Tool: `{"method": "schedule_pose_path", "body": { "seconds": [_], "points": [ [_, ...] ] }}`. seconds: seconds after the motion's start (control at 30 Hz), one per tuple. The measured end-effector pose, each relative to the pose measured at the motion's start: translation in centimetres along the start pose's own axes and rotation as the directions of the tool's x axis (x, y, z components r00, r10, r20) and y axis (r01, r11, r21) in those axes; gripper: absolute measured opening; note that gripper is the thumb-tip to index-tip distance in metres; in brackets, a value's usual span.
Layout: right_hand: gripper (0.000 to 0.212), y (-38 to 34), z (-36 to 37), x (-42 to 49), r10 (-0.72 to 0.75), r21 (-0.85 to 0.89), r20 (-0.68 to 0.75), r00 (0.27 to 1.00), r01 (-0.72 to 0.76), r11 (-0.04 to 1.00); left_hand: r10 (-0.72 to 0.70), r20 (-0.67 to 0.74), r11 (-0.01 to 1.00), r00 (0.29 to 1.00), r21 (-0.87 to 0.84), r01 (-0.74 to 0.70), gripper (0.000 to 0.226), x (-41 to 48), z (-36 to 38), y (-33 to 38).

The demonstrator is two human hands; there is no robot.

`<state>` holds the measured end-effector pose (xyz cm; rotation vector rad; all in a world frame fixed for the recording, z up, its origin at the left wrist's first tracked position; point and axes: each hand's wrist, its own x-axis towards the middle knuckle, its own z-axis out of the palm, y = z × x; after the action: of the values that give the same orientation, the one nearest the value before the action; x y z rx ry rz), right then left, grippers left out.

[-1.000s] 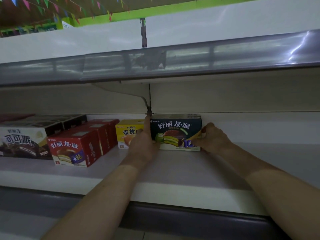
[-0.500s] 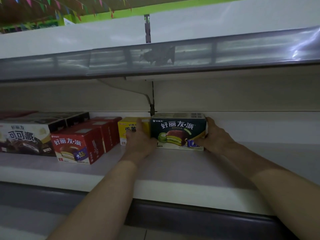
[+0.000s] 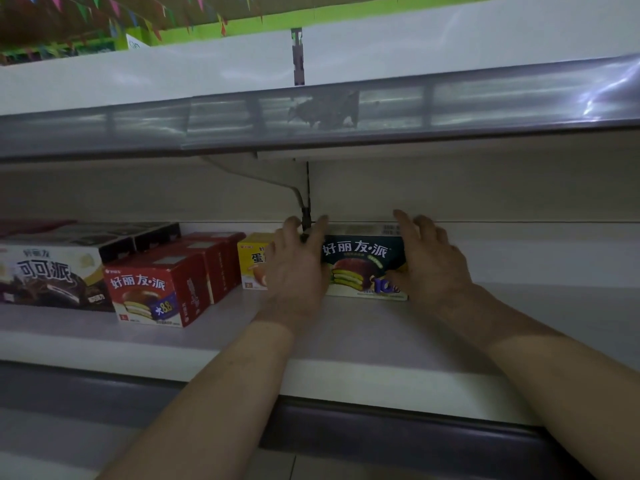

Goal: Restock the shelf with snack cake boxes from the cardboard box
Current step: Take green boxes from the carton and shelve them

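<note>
Both hands, left (image 3: 294, 268) and right (image 3: 431, 261), flank the glossy dark-green rectangular box (image 3: 362, 263) mid-frame on the smooth white shelf (image 3: 346, 341), fingers straight, grip released.

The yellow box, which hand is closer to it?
Left. The left hand overlaps the yellow box's right part in this view. The right hand is at the dark green box's far end.

A: Hands?
B: My left hand (image 3: 294, 268) and right hand (image 3: 427, 261) flank the dark green box (image 3: 363, 263), fingers straight, at the shelf (image 3: 346, 341) back.
A: Neighbours?
B: Yellow box (image 3: 251, 261) just left, then red boxes (image 3: 156, 289).
</note>
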<state>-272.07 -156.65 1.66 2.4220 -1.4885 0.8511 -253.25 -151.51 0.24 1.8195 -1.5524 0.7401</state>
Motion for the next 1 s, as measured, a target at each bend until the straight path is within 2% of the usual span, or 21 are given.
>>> {"method": "schedule_pose_path", "body": {
  "seconds": [0.1,0.2,0.3,0.43,0.53,0.73,0.87,1.0],
  "points": [
    [0.077,-0.8,0.2,0.3,-0.276,-0.132,-0.169,0.946,0.256,0.958,0.150,-0.050,0.987,0.987,0.068,-0.146,0.070,0.0,1.0,0.6],
    [0.053,-0.9,1.0,0.4,-0.372,-0.217,-0.135,0.919,0.338,0.916,0.162,-0.005,0.986,0.987,0.049,-0.162,0.072,0.0,1.5,0.4],
    [0.040,-1.7,0.0,0.1,-0.351,-0.304,0.017,0.936,0.340,0.890,0.127,0.035,0.991,0.991,0.038,-0.128,0.075,-0.2,1.3,0.7],
    [0.044,-2.7,-0.9,-0.4,-0.276,-0.362,0.147,0.950,0.311,0.879,0.102,0.159,0.989,0.982,0.094,-0.118,0.078,-0.7,0.6,1.2],
    [0.046,-3.7,-1.4,-1.5,-0.244,-0.336,0.161,0.956,0.286,0.898,0.097,0.217,0.992,0.971,0.057,-0.111,0.080,-1.0,-0.1,1.3],
    [0.045,-5.0,-2.1,-4.3,-0.251,-0.292,0.153,0.956,0.286,0.912,0.104,0.273,0.993,0.956,-0.089,-0.082,0.070,-1.5,-0.8,1.6],
    [0.045,-6.4,-2.5,-5.4,-0.255,-0.279,0.173,0.951,0.295,0.914,0.094,0.336,0.996,0.937,-0.023,-0.091,0.068,-2.7,-2.2,1.8],
    [0.049,-8.6,-3.0,-6.4,-0.324,-0.233,0.187,0.928,0.362,0.902,-0.022,0.344,0.996,0.939,0.091,-0.010,0.057,-3.9,-5.1,0.7]
  ]
}}
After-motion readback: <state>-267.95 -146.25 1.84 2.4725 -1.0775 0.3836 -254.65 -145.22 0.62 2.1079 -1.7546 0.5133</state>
